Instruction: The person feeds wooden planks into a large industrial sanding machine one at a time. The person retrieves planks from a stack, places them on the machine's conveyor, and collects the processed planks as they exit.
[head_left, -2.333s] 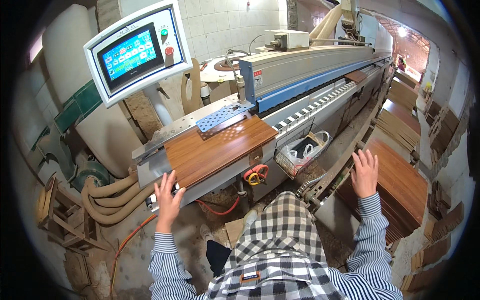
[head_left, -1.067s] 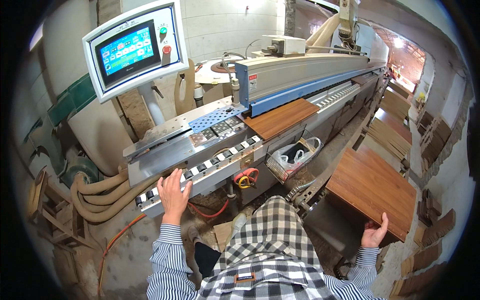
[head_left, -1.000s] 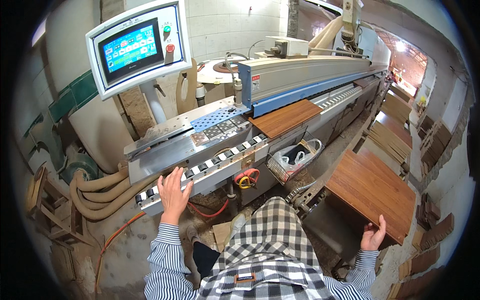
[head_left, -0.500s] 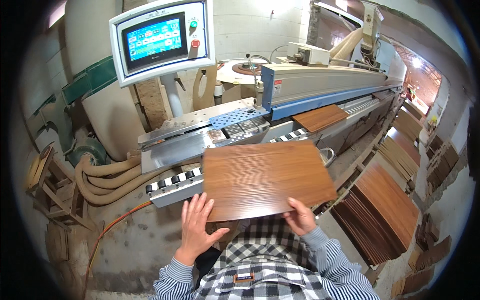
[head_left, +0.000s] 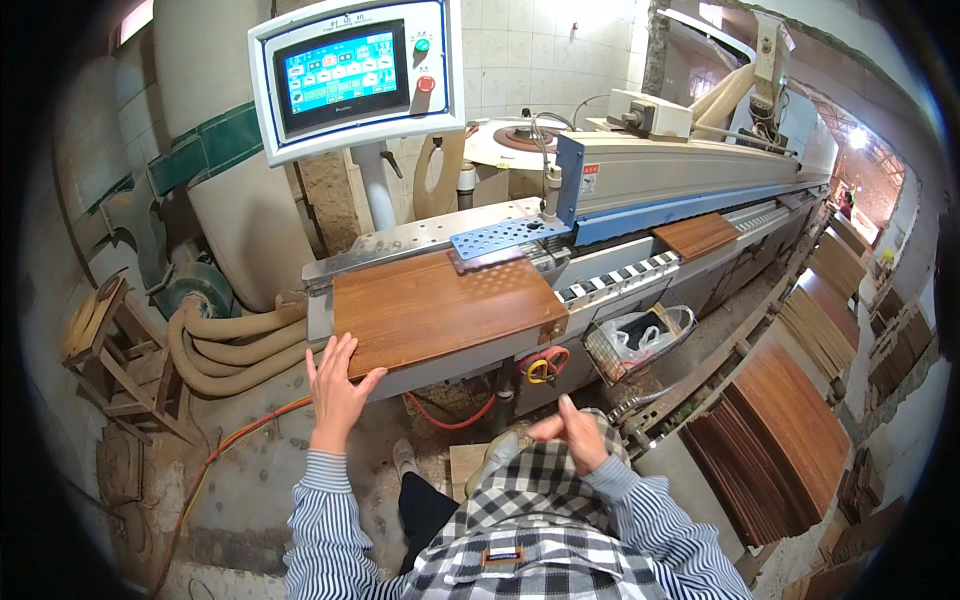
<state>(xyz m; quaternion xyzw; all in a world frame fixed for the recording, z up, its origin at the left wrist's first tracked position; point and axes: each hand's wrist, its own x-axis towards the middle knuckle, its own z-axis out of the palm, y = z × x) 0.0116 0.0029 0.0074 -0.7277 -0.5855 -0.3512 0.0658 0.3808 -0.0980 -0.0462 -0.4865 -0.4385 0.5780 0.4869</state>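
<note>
A brown wood-grain panel [head_left: 440, 310] lies flat on the machine's infeed, its far edge reaching under the perforated blue plate [head_left: 505, 238]. At the panel's near left corner my left hand [head_left: 342, 388] rests against the edge, fingers stretched out and thumb spread. My right hand [head_left: 582, 436] is off the panel, in front of my checked apron [head_left: 530, 550]; it holds nothing, with thumb and fingers apart. Farther along the machine, a second brown panel [head_left: 695, 236] sits beside the blue-edged beam [head_left: 680, 205].
A control screen [head_left: 342, 83] stands at the back left. Below the rollers [head_left: 625, 278] hangs a wire basket [head_left: 610, 365] with a plastic bag. Stacked brown panels [head_left: 770, 450] stand on my right. Thick ribbed hoses [head_left: 235, 350] and a wooden stool [head_left: 130, 360] are at left.
The panel has gone from both hands, held up before me, forward and left down onto the machine. My right hand has let go; my left stays at its edge.
</note>
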